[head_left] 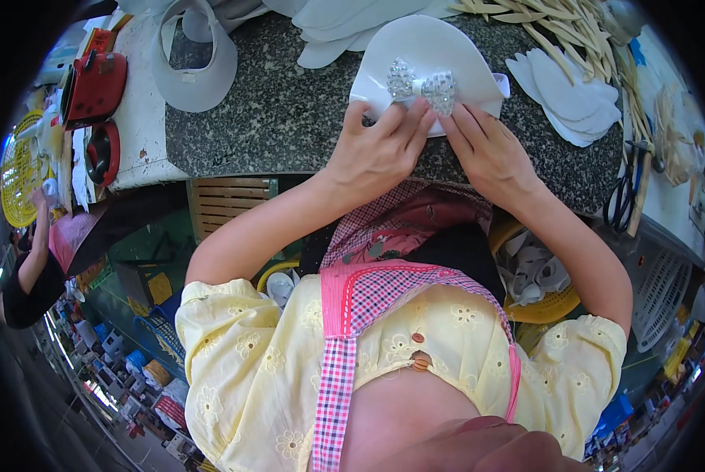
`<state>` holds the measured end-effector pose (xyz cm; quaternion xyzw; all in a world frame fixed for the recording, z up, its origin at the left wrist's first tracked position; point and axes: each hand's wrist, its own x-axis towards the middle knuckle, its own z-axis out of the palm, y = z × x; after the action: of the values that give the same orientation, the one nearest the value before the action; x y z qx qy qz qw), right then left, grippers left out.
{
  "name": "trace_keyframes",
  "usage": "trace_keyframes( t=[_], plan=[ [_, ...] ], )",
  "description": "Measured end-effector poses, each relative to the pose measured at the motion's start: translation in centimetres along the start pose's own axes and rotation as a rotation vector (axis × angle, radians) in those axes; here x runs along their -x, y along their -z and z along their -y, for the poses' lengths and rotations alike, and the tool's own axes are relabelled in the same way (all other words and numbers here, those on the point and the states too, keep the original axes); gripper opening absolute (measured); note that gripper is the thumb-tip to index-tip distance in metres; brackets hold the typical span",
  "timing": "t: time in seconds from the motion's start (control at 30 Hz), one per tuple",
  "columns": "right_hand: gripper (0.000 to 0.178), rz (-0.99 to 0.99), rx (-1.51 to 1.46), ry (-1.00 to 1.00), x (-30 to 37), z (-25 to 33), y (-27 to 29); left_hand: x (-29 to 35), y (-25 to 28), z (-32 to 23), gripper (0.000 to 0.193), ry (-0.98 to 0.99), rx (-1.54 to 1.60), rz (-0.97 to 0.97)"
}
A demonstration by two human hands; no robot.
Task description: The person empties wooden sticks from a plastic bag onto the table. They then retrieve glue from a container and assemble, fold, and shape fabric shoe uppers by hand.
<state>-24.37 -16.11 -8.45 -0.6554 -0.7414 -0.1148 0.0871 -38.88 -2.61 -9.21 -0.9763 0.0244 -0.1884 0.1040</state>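
A white shell-shaped visor piece (415, 47) lies on the speckled stone worktop (274, 102) in front of me. On it sits a white bow (440, 93) set with glittering clear stones. My left hand (388, 138) has its fingertips closed at the bow's middle and lower edge. From the other side, my right hand (486, 149) pinches at the bow's right loop, its thumb and fingers close together. Both wrists hang over the near edge of the worktop. What lies beneath my fingertips is hidden.
A finished-looking white visor (195, 79) stands at the far left, beside a red tool (99, 86). White petal-shaped pieces (568, 98) and pale strips (549, 27) lie right. Scissors (621, 193) hang at the right edge. A yellow basket (553, 309) stands below. Another person's arm (38, 244) shows left.
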Motion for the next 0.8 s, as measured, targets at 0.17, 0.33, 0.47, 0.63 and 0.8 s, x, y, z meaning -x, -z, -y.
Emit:
trace_keyframes(
  t=[0.17, 0.33, 0.47, 0.63, 0.8],
  plan=[
    [0.050, 0.056, -0.001, -0.002, 0.5, -0.2, 0.0, -0.5, 0.4, -0.1, 0.036, -0.008, -0.017, 0.072],
    [0.052, 0.069, 0.016, -0.046, -0.1, 0.0, 0.1, -1.1, 0.7, 1.0, 0.039, -0.011, 0.029, 0.134],
    [0.049, 0.069, 0.044, -0.023, -0.1, 0.1, -0.3, 0.5, 0.1, 1.5, 0.038, -0.079, 0.033, 0.008],
    [0.041, 0.062, 0.141, -0.022, -1.5, 0.6, 0.1, -0.5, 0.3, 1.3, 0.037, 0.036, 0.021, 0.086],
    [0.035, -0.033, 0.145, -0.126, -2.6, 0.3, -0.6, -1.7, -0.2, 2.1, 0.024, 0.070, 0.053, 0.080]
  ],
)
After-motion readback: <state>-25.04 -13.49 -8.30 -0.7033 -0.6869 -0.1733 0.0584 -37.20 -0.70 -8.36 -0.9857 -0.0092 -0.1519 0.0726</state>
